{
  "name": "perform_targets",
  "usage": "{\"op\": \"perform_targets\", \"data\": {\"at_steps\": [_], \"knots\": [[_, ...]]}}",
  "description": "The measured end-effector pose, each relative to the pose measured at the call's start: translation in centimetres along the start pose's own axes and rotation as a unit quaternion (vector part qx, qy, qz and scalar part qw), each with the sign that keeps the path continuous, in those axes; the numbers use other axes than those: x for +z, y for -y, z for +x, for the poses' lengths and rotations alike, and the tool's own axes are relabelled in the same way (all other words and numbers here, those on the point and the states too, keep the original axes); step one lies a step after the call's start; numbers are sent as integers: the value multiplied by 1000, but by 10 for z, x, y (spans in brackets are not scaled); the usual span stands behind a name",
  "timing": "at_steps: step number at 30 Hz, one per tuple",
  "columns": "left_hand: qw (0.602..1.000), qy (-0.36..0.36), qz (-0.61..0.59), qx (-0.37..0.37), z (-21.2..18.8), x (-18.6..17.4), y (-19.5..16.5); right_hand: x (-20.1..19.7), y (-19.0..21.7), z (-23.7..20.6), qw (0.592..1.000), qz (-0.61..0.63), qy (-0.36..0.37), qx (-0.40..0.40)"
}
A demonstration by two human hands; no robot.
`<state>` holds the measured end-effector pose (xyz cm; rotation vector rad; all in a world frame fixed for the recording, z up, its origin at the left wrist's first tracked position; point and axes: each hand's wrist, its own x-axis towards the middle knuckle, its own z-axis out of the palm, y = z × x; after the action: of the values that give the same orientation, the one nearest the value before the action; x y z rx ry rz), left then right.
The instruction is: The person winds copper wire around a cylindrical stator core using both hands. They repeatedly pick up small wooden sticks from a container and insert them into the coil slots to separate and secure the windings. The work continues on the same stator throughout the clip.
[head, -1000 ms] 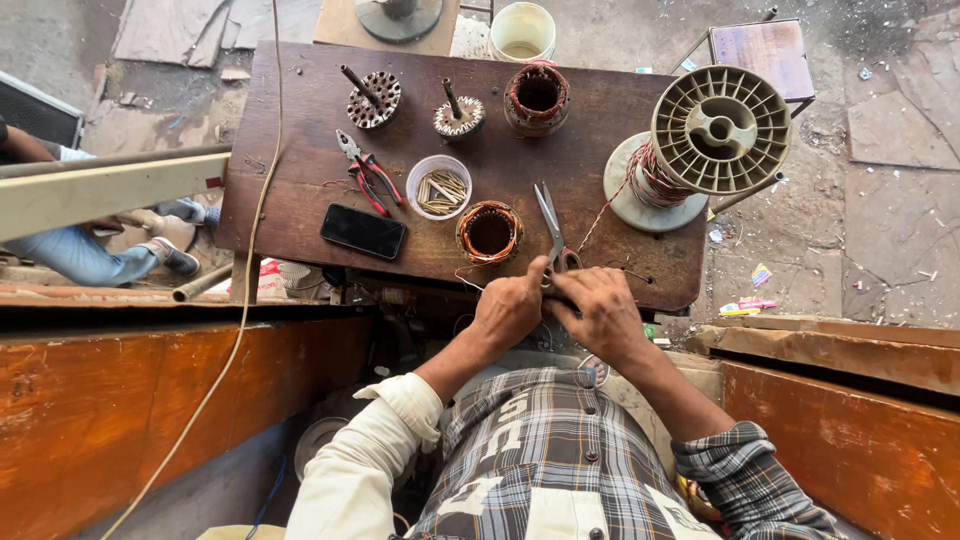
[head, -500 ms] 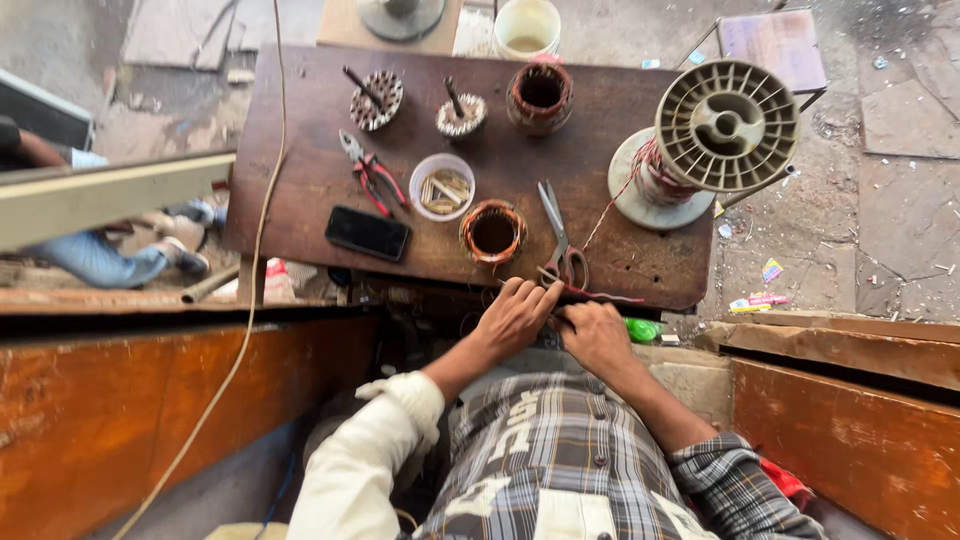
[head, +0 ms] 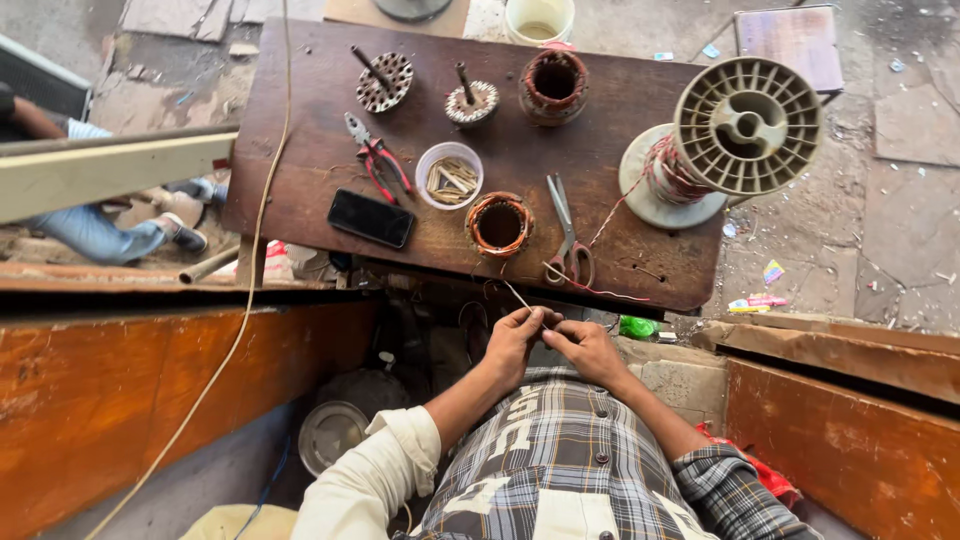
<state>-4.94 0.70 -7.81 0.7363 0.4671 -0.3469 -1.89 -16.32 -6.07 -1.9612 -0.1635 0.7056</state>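
My left hand and my right hand are close together just below the front edge of the dark wooden table. Both pinch a thin pale strip with thin wire that leads up toward the table. A copper-wound stator sits on the table right above my hands. Scissors lie beside it on the right. A big grey spool of copper wire stands at the right end, its wire running down to the front edge.
On the table: a black phone, red pliers, a white cup of strips, two rotors, another stator. Orange wooden panels flank me. Another person's legs are at left. A cord hangs down.
My hands have drawn back from the table edge near the scissors toward my body, and they now hold the thin strip out below the edge.
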Motion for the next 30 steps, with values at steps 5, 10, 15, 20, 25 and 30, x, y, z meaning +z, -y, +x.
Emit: {"op": "perform_targets", "data": {"at_steps": [5,10,15,20,25,30], "knots": [[998,-11,-36,-40,-1,-2,-15,-5,-8,-5,997,57,45,-11],[998,5,-50,-39,3,-7,-18,-7,-7,-7,993,80,63,-54],[997,7,-58,-50,7,-8,-21,-11,0,-9,990,110,60,-72],[998,6,1,-64,11,-6,-31,-14,-4,-6,998,3,29,-59],[975,-112,188,45,12,-23,-67,-25,-23,-8,988,-149,-44,9],[819,-295,395,293,34,-40,-133,-31,-34,-25,973,-176,-123,88]]}}
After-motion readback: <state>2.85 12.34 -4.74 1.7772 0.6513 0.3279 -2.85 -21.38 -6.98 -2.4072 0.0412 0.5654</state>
